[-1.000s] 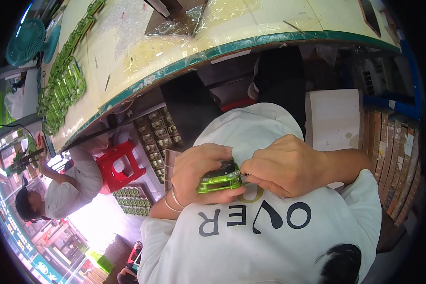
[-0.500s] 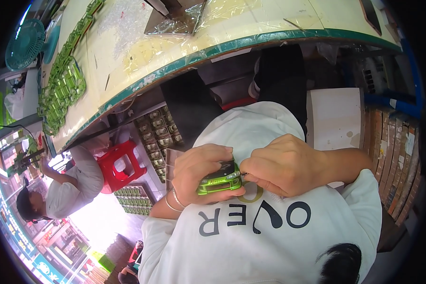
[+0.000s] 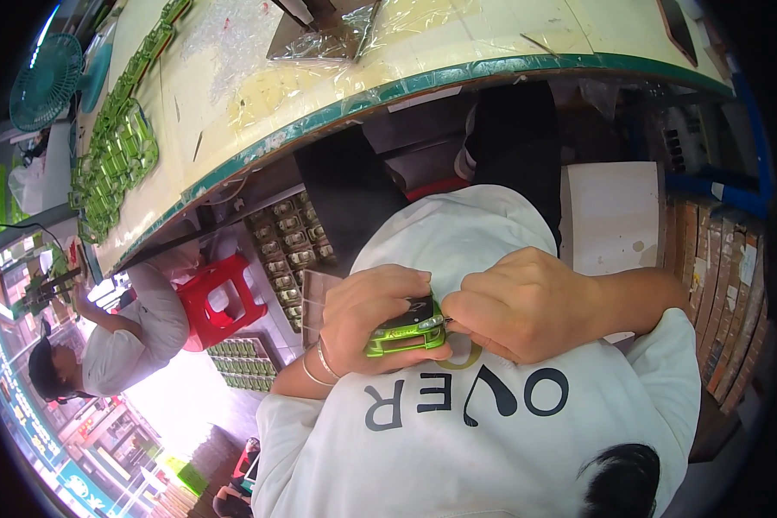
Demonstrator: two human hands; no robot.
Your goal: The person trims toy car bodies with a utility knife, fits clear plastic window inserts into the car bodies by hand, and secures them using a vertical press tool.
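My left hand [image 3: 367,321] and my right hand [image 3: 527,302] meet in front of my white printed t-shirt [image 3: 457,414]. Between them is a small bright green toy-car-like piece [image 3: 406,332] with a black part on top. My left hand wraps around it from the left, with bangles on the wrist. My right hand pinches its right end with the fingertips, which are partly hidden behind the knuckles.
A pale workbench with a green rim [image 3: 423,82] curves across the top, with rows of the same green pieces [image 3: 112,164] at its left end. Below it are trays of parts [image 3: 289,242], a red stool [image 3: 220,298], a white box [image 3: 613,216] and a seated co-worker [image 3: 121,345]. A teal fan [image 3: 47,82] stands at top left.
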